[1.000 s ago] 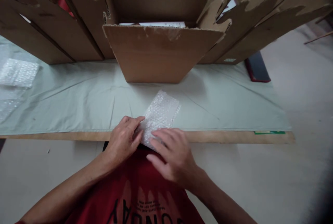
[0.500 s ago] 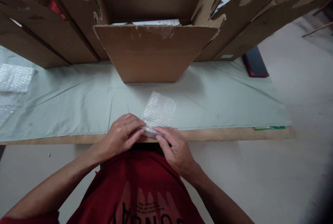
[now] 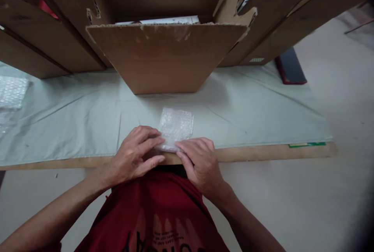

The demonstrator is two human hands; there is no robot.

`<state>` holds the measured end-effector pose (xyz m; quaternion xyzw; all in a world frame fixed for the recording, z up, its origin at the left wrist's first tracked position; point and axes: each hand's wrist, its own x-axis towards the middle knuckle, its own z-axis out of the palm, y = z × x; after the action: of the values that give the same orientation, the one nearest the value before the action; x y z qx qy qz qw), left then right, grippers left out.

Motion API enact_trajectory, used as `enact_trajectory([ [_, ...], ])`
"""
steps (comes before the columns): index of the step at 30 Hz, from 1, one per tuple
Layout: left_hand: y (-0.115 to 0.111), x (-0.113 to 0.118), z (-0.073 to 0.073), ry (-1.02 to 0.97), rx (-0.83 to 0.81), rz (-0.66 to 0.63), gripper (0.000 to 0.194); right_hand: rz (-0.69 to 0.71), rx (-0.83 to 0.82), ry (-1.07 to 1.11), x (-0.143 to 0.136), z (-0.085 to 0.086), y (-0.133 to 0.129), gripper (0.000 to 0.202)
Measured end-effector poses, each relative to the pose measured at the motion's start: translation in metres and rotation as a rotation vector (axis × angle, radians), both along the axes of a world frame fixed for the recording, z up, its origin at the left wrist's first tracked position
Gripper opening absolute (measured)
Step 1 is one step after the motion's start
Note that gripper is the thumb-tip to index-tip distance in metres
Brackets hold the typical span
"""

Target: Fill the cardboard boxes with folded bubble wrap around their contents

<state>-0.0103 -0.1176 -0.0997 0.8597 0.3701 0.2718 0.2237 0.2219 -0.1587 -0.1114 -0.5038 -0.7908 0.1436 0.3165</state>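
Observation:
A small sheet of clear bubble wrap (image 3: pixel 177 124) lies on the cloth at the table's front edge, its near end folded into a thicker strip. My left hand (image 3: pixel 137 152) rests at the left end of that fold. Its fingertips touch the wrap, while the thumb stands apart, over the wooden edge. At the right end, my right hand (image 3: pixel 200 160) has its fingers on top of the fold and its thumb against the near side, closed on it. Whether anything is inside the fold cannot be made out.
A cardboard bin (image 3: pixel 169 59) with white items inside stands just beyond the wrap, amid more cardboard bins (image 3: pixel 49 41). More bubble wrap (image 3: pixel 13 92) lies at the left. A dark flat box (image 3: pixel 291 66) sits at the right end of the pale green cloth (image 3: pixel 263 107).
The far part of the bubble wrap looks shorter and straighter to the table edge. My left thumb has moved away from the fingers and off the wrap. My right hand still grips the fold.

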Motion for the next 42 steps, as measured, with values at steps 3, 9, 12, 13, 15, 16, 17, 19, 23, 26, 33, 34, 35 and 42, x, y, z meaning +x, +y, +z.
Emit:
enact_trajectory([
  [3,0.004,0.002,-0.001,0.004,0.007,-0.031,0.016,-0.005,-0.043,0.05,0.007,0.0,0.004,0.018],
  [9,0.019,0.018,-0.009,0.04,0.04,0.122,0.018,-0.133,0.137,-0.145,0.01,0.001,0.006,0.021],
  [12,0.019,0.023,-0.008,0.05,0.047,0.205,0.023,-0.028,0.142,-0.237,0.007,0.001,0.011,0.024],
  [13,0.018,0.023,-0.007,0.032,0.021,0.233,0.024,-0.002,0.133,-0.257,0.006,0.0,0.014,0.025],
  [15,0.016,0.024,-0.003,-0.029,-0.076,0.28,0.026,0.027,0.127,-0.269,0.005,-0.001,0.019,0.025],
  [16,0.015,0.025,-0.001,-0.065,-0.136,0.299,0.027,0.035,0.132,-0.263,0.005,-0.002,0.021,0.024],
  [17,0.015,0.025,0.001,-0.1,-0.193,0.315,0.028,0.04,0.141,-0.255,0.005,-0.002,0.022,0.023],
  [19,0.016,0.027,0.004,-0.138,-0.275,0.322,0.031,0.049,0.166,-0.235,0.006,-0.004,0.021,0.023],
  [23,0.019,0.033,0.004,-0.102,-0.31,0.27,0.03,0.064,0.224,-0.218,0.009,-0.006,0.015,0.029],
  [26,0.02,0.037,0.002,-0.116,-0.296,0.283,0.036,0.079,0.26,-0.219,0.007,-0.003,0.015,0.029],
  [33,0.02,0.034,-0.004,-0.177,-0.23,0.294,0.027,0.126,0.179,-0.264,0.004,0.007,0.02,0.028],
  [34,0.02,0.033,-0.004,-0.176,-0.238,0.29,0.028,0.132,0.163,-0.249,0.006,0.007,0.019,0.029],
  [35,0.019,0.031,-0.003,-0.171,-0.248,0.277,0.029,0.134,0.151,-0.231,0.007,0.006,0.018,0.03],
  [42,0.011,0.015,0.006,-0.094,-0.282,0.126,0.022,0.133,0.106,-0.052,0.013,0.011,0.021,0.03],
])
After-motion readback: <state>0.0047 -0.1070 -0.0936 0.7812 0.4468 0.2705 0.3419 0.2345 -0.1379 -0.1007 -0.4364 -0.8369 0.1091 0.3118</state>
